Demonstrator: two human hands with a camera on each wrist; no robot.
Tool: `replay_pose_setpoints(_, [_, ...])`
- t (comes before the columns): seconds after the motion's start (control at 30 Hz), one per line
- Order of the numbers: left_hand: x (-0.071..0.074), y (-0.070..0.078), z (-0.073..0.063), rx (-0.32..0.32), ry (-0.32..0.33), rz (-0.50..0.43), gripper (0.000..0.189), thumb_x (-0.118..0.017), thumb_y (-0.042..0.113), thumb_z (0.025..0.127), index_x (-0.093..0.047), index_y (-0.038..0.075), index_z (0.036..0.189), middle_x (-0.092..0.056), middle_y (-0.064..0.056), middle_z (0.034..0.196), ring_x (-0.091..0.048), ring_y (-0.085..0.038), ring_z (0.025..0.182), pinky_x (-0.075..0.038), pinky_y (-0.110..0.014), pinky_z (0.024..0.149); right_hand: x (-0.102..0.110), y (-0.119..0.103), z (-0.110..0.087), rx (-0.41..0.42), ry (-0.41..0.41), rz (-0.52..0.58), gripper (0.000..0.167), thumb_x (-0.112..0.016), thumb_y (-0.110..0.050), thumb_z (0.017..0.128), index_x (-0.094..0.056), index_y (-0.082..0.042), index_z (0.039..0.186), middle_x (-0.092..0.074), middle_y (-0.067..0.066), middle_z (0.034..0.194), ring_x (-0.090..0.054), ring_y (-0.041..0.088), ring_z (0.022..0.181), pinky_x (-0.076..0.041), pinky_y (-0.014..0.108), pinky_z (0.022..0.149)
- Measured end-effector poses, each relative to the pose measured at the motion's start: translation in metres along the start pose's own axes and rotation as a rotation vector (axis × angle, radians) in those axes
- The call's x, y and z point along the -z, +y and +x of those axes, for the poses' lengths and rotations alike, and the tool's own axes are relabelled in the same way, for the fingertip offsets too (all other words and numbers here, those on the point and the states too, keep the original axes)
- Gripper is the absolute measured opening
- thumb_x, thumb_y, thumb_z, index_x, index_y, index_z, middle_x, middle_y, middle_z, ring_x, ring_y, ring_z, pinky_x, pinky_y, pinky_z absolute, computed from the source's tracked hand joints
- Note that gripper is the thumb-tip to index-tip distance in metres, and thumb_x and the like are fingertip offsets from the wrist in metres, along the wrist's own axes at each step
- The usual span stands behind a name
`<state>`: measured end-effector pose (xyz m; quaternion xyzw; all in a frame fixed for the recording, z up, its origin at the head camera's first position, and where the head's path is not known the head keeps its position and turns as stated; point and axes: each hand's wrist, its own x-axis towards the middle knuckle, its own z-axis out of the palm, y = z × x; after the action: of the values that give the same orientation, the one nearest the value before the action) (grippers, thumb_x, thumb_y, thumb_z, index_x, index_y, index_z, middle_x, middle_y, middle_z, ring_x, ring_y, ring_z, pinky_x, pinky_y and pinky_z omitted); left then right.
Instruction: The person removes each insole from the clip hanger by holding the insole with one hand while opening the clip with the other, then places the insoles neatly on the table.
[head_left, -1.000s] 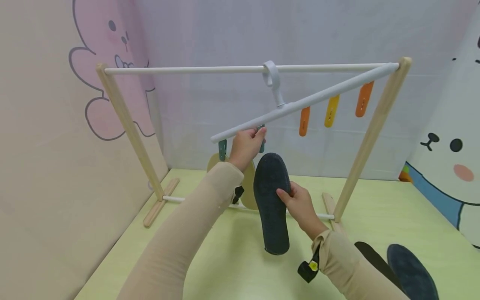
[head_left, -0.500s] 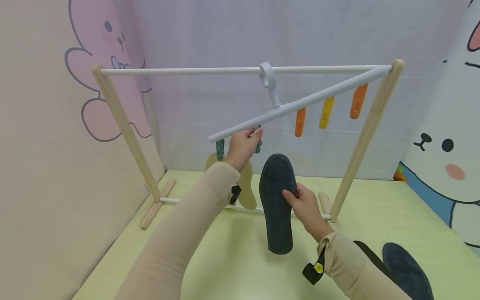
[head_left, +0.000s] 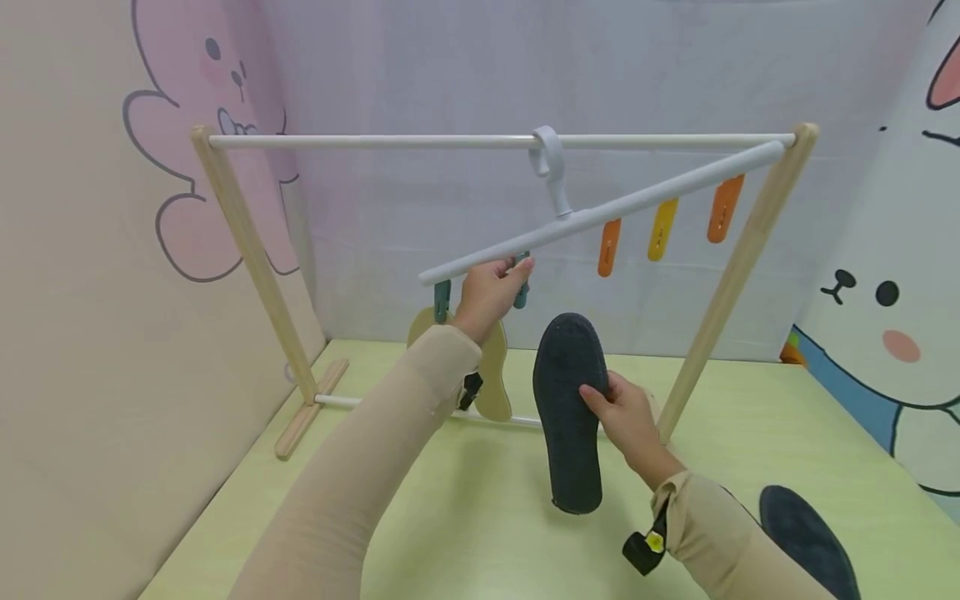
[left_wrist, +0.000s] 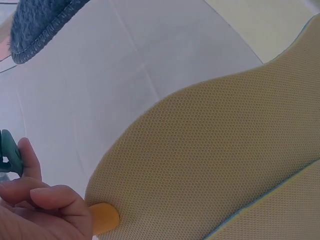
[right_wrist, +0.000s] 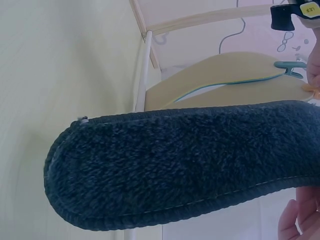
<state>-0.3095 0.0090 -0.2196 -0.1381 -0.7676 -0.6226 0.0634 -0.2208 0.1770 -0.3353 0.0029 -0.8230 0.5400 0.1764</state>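
In the head view, my left hand (head_left: pixel 489 298) pinches a green clip (head_left: pixel 522 287) on the white hanger bar (head_left: pixel 600 215). My right hand (head_left: pixel 628 417) holds a dark blue insole (head_left: pixel 570 417) by its side edge, upright and apart from the clip; fuzzy pile covers the side seen in the right wrist view. Behind my left hand hang tan insoles (head_left: pixel 491 375), partly hidden by my sleeve. Two tan insoles (left_wrist: pixel 200 140) overlap in the left wrist view, and an orange clip (left_wrist: pixel 104 218) grips one. Another green clip (head_left: pixel 442 302) sits at the bar's near end.
The hanger hooks over the top rail (head_left: pixel 360 142) of a wooden-sided rack (head_left: pixel 258 267). Orange (head_left: pixel 609 247) and yellow clips (head_left: pixel 662 229) dangle along its right half. Another dark insole (head_left: pixel 810 537) lies on the pale yellow table (head_left: pixel 420 533) at right.
My right hand has carried the dark blue insole a little to the right, away from my left hand. The left hand keeps its place at the green clip.
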Motion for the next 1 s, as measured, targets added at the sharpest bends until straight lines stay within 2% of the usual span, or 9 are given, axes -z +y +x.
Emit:
replay_pose_setpoints(0.2, [0.002,-0.004,-0.001,-0.035,0.011,0.008,0.029,-0.060,0.031,0.096,-0.065,0.003,0.090,-0.057,-0.001,0.074,-0.044,-0.011,0.066,-0.031,-0.025,0.061,0.007,0.001,-0.001,0.005,-0.011,0.006,0.021,-0.060,-0.003,0.093,-0.061,0.014,0.106,-0.068,0.023,0.095,-0.062,0.009,0.077,-0.048,0.019,0.070])
replay_pose_setpoints(0.5, [0.002,-0.003,-0.001,-0.048,0.020,0.037,0.030,-0.060,0.030,0.096,-0.064,0.003,0.086,-0.056,0.001,0.070,-0.043,-0.011,0.063,-0.030,-0.025,0.059,0.017,0.005,-0.005,-0.008,-0.033,-0.023,0.022,-0.061,-0.003,0.093,-0.060,0.015,0.106,-0.068,0.022,0.094,-0.061,0.008,0.076,-0.048,0.019,0.070])
replay_pose_setpoints(0.67, [0.002,-0.003,-0.001,-0.045,0.007,0.024,0.030,-0.059,0.030,0.096,-0.063,0.003,0.085,-0.054,0.001,0.069,-0.042,-0.011,0.063,-0.030,-0.025,0.060,0.022,0.007,-0.007,-0.041,-0.088,0.023,0.022,-0.060,-0.001,0.093,-0.058,0.017,0.106,-0.068,0.016,0.085,-0.058,0.007,0.069,-0.049,0.022,0.062])
replay_pose_setpoints(0.77, [0.002,-0.003,-0.001,-0.047,0.000,0.027,0.030,-0.059,0.031,0.097,-0.063,0.004,0.085,-0.054,0.001,0.068,-0.039,-0.010,0.060,-0.029,-0.025,0.059,0.025,0.008,-0.008,-0.027,-0.132,0.025,0.020,-0.060,0.000,0.093,-0.058,0.017,0.104,-0.066,0.012,0.081,-0.057,0.009,0.066,-0.049,0.024,0.058])
replay_pose_setpoints(1.0, [0.004,-0.003,0.000,-0.042,-0.001,0.063,0.031,-0.058,0.033,0.097,-0.065,0.004,0.088,-0.056,0.001,0.070,-0.041,-0.010,0.062,-0.031,-0.024,0.059,0.034,0.013,-0.010,-0.001,-0.170,0.036,0.021,-0.059,0.001,0.093,-0.056,0.019,0.105,-0.067,0.016,0.085,-0.059,0.007,0.067,-0.051,0.025,0.059])
